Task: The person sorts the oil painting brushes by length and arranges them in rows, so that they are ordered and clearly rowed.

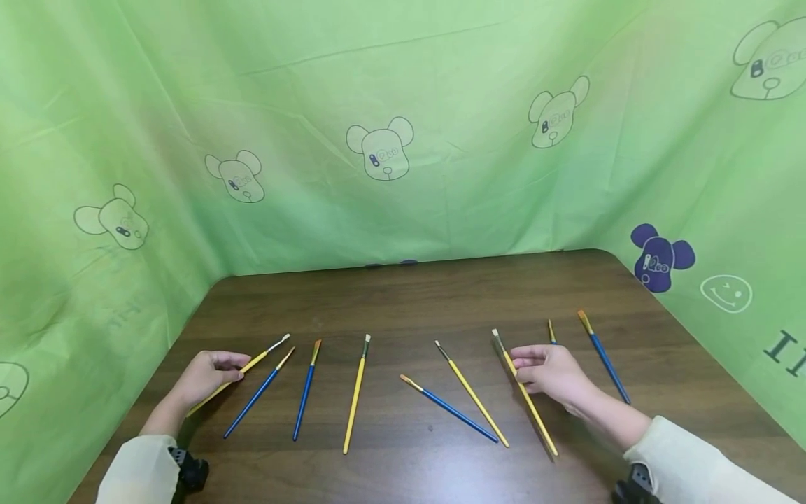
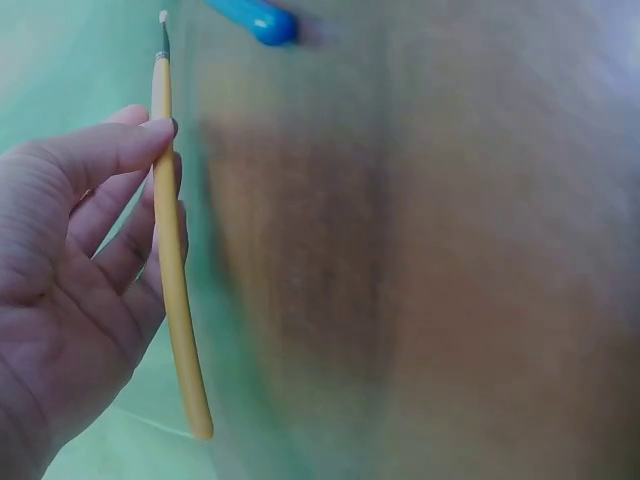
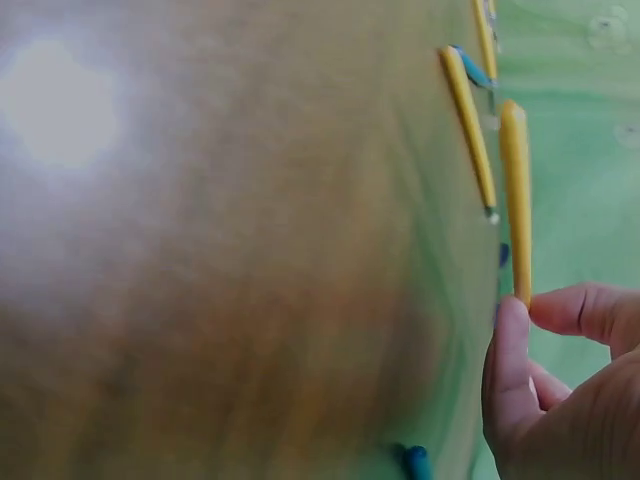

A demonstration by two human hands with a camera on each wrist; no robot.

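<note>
At the left of the table, my left hand pinches a yellow paintbrush with white bristles between thumb and fingers. On the right side my right hand pinches another yellow paintbrush by its handle, bristle end pointing away from me. A blue paintbrush lies just right of the left hand. Past the right hand, a short brush shows only its tip, the rest hidden behind the hand. Farther right lies a blue paintbrush with orange bristles.
Between the hands lie a blue brush, a yellow brush, and a yellow brush whose handle end meets that of another blue brush. A green printed cloth hangs behind and beside the brown table.
</note>
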